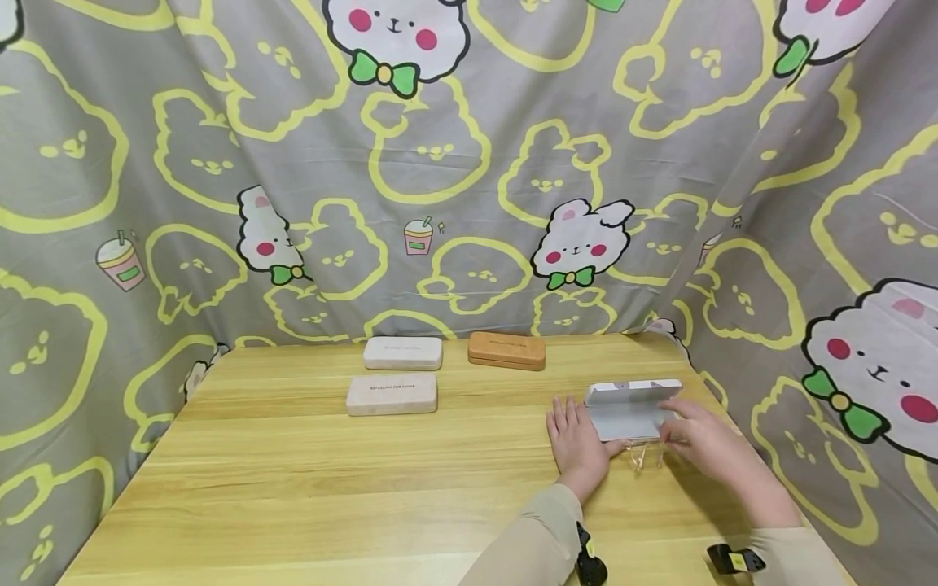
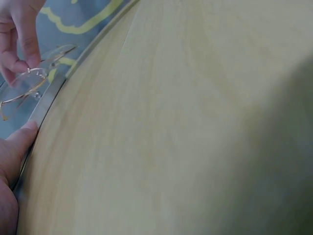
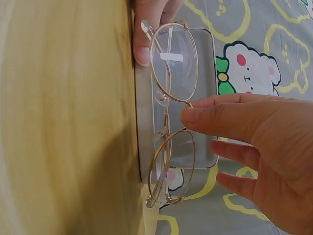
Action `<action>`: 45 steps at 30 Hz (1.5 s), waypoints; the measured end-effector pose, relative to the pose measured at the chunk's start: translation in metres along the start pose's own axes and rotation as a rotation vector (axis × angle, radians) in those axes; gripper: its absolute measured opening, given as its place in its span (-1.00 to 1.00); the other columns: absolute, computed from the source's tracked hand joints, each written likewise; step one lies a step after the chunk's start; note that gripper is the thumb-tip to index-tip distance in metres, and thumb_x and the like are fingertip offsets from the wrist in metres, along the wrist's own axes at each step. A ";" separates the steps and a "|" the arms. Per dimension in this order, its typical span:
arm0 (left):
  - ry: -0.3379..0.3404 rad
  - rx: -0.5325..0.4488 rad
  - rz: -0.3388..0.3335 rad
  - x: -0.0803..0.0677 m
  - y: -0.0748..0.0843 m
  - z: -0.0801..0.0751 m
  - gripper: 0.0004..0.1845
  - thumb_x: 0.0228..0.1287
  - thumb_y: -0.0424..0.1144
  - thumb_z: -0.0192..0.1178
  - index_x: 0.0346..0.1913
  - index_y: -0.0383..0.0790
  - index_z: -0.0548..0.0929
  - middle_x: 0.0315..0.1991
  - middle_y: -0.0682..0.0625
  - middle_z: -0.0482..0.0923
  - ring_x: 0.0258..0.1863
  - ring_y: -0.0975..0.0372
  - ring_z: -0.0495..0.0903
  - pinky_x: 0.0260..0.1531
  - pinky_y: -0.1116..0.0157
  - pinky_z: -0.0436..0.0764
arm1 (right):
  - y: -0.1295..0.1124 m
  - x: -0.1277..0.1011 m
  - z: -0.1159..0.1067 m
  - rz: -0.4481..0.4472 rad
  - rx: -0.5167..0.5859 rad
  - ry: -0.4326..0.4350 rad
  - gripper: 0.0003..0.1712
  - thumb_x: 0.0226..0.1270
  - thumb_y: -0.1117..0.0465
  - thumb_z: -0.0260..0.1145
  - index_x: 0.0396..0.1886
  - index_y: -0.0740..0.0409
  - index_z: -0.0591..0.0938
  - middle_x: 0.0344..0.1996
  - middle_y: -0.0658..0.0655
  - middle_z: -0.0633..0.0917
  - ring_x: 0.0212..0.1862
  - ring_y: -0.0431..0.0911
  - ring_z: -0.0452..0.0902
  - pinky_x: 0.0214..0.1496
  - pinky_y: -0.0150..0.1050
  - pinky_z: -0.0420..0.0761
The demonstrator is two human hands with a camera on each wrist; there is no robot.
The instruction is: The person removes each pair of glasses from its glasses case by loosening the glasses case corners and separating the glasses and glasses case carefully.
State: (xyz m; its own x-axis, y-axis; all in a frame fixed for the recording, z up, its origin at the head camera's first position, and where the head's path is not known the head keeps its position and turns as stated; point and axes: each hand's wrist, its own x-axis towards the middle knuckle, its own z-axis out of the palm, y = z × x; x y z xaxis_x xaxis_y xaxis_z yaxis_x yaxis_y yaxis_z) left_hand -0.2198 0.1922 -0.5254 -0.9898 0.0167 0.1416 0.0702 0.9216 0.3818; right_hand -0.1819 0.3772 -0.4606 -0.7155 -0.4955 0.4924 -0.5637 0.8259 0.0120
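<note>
A grey cloth printed with yellow-outlined bears and white rabbits [image 1: 469,163] hangs around you on three sides, and in front of you sits the wooden table [image 1: 293,488] with its pale plank grain. At the far edge lie three shut cases: a white case [image 1: 403,352] at the back, a beige case [image 1: 392,394] just in front of it, and a brown case [image 1: 507,350] off to the right, all well apart from your hands. Nearer to you, at the right side of the table, stands the open grey glasses case [image 1: 632,411] with its lid raised toward the cloth. Your left hand [image 1: 576,443] lies flat beside that case, fingers straight and relaxed, the thumb pressed against its near edge — the left wrist view shows the thumb tip right on the rim. Your right hand [image 1: 699,439] reaches in from the other side and pinches the thin gold-rimmed glasses [image 3: 168,115] at the bridge between thumb and forefinger; the remaining fingers are loosely spread below. The glasses sit over the front edge of the open case, lenses clear, one lens above your fingertip and one below it in the right wrist view — whether the frame touches the case lining, you cannot tell from these views.
</note>
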 end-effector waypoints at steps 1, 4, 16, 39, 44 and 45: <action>-0.002 -0.002 0.000 0.000 0.000 0.000 0.08 -0.24 0.56 0.21 0.35 -0.02 0.40 0.47 0.06 0.26 0.54 0.12 0.07 0.51 0.13 0.12 | 0.000 0.000 0.000 0.002 0.008 -0.016 -0.60 -0.40 0.37 0.62 -0.66 -0.11 0.58 -0.10 0.31 0.69 -0.07 0.28 0.61 -0.04 0.17 0.59; -0.014 -0.002 -0.004 0.000 0.000 -0.001 0.09 -0.25 0.58 0.19 0.36 -0.02 0.39 0.48 0.07 0.24 0.55 0.13 0.05 0.52 0.13 0.10 | -0.002 -0.001 0.002 0.011 0.016 -0.050 -0.62 -0.35 0.33 0.62 -0.66 -0.13 0.57 -0.10 0.31 0.69 -0.10 0.25 0.62 -0.08 0.15 0.61; -0.013 0.017 0.003 0.000 -0.001 -0.001 0.12 -0.27 0.61 0.13 0.36 -0.02 0.37 0.48 0.07 0.24 0.55 0.13 0.06 0.51 0.13 0.12 | -0.006 -0.002 0.003 0.087 0.006 -0.179 -0.63 -0.21 0.30 0.61 -0.66 -0.16 0.56 -0.08 0.26 0.69 -0.05 0.23 0.63 -0.11 0.06 0.63; -0.004 -0.009 0.009 -0.001 -0.001 0.000 0.11 -0.27 0.61 0.14 0.36 -0.01 0.38 0.47 0.06 0.26 0.55 0.13 0.07 0.51 0.12 0.13 | -0.007 -0.002 0.006 0.176 0.027 -0.247 -0.69 -0.13 0.31 0.57 -0.63 -0.13 0.60 -0.07 0.28 0.69 -0.07 0.21 0.65 -0.08 0.09 0.64; -0.001 -0.002 0.010 0.000 -0.001 0.001 0.11 -0.28 0.61 0.14 0.35 -0.01 0.39 0.47 0.06 0.27 0.54 0.13 0.07 0.51 0.12 0.13 | -0.008 -0.001 0.002 0.186 0.049 -0.258 -0.75 -0.12 0.35 0.55 -0.54 -0.07 0.67 -0.10 0.28 0.70 -0.06 0.22 0.64 -0.02 0.11 0.63; 0.002 0.003 0.010 0.000 -0.001 0.001 0.11 -0.28 0.61 0.14 0.35 -0.01 0.39 0.46 0.06 0.27 0.54 0.12 0.08 0.50 0.12 0.13 | -0.008 -0.001 0.001 0.184 0.054 -0.262 -0.75 -0.12 0.36 0.54 -0.52 -0.06 0.68 -0.11 0.27 0.70 -0.06 0.22 0.64 -0.01 0.12 0.62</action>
State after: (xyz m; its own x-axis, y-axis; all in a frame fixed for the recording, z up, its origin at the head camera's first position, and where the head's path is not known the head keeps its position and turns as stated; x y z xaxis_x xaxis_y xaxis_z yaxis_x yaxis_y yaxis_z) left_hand -0.2196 0.1914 -0.5268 -0.9888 0.0254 0.1470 0.0798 0.9226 0.3774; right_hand -0.1771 0.3710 -0.4616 -0.8853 -0.3974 0.2416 -0.4312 0.8960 -0.1062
